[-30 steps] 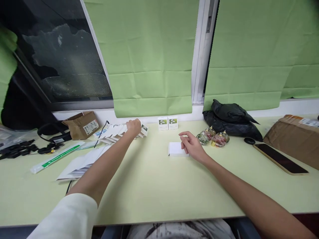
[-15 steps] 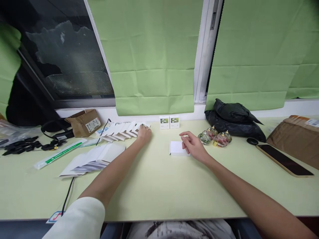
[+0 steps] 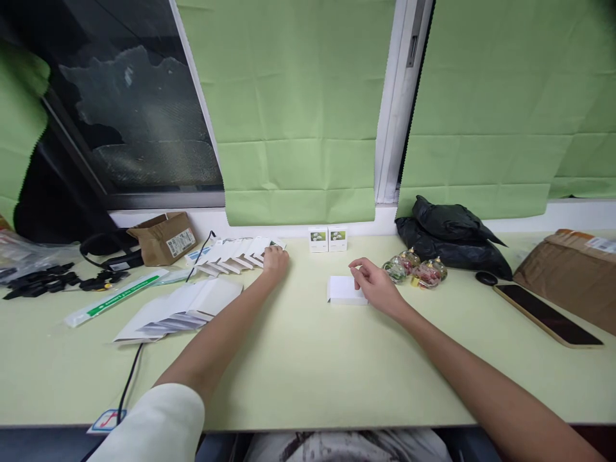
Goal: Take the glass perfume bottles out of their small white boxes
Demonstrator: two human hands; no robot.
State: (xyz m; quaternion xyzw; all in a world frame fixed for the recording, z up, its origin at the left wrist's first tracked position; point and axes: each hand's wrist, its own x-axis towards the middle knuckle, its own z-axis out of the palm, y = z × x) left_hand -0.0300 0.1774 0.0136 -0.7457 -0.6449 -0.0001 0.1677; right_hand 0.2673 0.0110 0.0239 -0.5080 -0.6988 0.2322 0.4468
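The left hand (image 3: 275,262) is lying on the right end of the row of flat white boxes (image 3: 235,253) near the table's (image 3: 298,359) back edge, fingers curled. The right hand (image 3: 374,284) is touching the small white box (image 3: 341,289), fingers loose.

Near half of counter (image 3: 308,372) bare: open passage. Far edge crowded: fanned cards (image 3: 235,253) left, two small boxes (image 3: 328,239) centre, glass ornaments (image 3: 416,271) and black bag (image 3: 450,234) right.

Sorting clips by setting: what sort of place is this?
Probably a home or small-office packing desk: a table under a window with green blinds, flat white cartons, a parcel box.
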